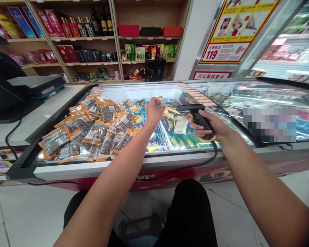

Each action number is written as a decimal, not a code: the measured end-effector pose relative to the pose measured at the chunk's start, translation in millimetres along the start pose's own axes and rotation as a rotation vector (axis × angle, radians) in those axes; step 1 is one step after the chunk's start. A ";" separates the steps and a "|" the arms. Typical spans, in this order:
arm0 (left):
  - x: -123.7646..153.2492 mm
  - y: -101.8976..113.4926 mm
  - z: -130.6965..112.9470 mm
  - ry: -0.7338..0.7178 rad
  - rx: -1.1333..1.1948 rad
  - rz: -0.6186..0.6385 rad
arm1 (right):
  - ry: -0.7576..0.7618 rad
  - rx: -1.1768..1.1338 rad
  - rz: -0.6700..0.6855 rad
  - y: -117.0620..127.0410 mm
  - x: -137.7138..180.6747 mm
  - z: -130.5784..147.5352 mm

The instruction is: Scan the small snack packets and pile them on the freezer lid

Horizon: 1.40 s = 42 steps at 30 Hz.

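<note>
My left hand is closed on a small snack packet with orange edges, held over the glass top of the chest freezer. Facing it from the right is a black barcode scanner, its head pointed toward the packet. My right hand wraps round the scanner's handle. To the left of my left hand, many similar orange-edged packets lie in a loose heap on the glass. A black cable hangs from the scanner's handle and runs left along the freezer's front.
The chest freezer holds colourful packs under its glass. A device on a counter stands at the left. Stocked shelves rise behind, and a yellow and red sign hangs at the right. Another freezer section extends to the right.
</note>
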<state>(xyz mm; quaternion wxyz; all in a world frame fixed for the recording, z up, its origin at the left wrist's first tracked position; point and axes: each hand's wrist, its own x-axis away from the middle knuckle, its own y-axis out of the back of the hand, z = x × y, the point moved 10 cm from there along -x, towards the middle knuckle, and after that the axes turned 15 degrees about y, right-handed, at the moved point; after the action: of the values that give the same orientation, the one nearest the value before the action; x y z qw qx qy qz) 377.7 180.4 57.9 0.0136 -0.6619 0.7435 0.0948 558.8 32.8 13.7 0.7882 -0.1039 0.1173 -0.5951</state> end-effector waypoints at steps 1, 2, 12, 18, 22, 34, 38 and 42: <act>-0.5 -0.7 1.1 0.005 -0.002 0.003 | 0.000 0.000 0.002 -0.3 -0.2 -0.2; -1.0 -1.4 2.1 0.010 -0.006 0.006 | -0.003 0.000 0.004 -0.7 -0.3 -0.6; 0.9 -2.6 5.4 -0.001 -0.061 -0.003 | -0.019 0.022 0.034 -3.0 2.4 -2.2; -5.8 -1.8 8.2 0.001 -0.101 -0.008 | -0.014 0.019 0.023 -2.1 2.0 -2.7; 2.3 -14.3 10.0 0.023 -0.304 0.058 | 0.048 -0.002 -0.078 8.5 -0.8 7.0; 35.0 -29.2 9.4 -0.018 -0.961 0.194 | 0.182 -0.177 -0.245 44.9 -5.4 20.7; 59.4 -75.2 7.6 -0.192 -0.887 0.501 | 0.213 -0.153 -0.238 29.8 -2.3 29.1; 41.2 -58.7 5.0 -0.124 -0.949 0.363 | 0.227 -0.075 -0.245 22.5 -0.4 33.5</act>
<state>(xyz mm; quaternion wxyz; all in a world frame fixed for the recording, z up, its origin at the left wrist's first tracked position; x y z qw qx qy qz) 430.0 134.5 39.8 -0.2611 -0.4486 0.7193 0.4617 589.6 40.1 38.8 0.6869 -0.0791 0.2142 -0.6899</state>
